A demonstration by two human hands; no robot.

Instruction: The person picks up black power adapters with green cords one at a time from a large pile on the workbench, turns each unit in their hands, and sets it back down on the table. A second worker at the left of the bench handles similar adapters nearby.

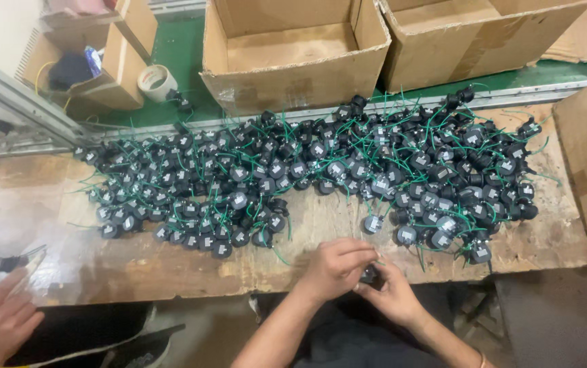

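Hands [337, 266] [392, 293] pinch 1 black part [369, 274].

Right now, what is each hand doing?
Left hand: closed, fingers pinching a small black part.
Right hand: closed, gripping the same small black part from below.

Worn wooden workbench [136, 266], green floor [184, 54], cardboard boxes [293, 51]

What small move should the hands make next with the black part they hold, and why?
Probably keep the left hand and right hand pinched on the small black part and finish handling it: both hands close around it at the bench edge, hiding it.
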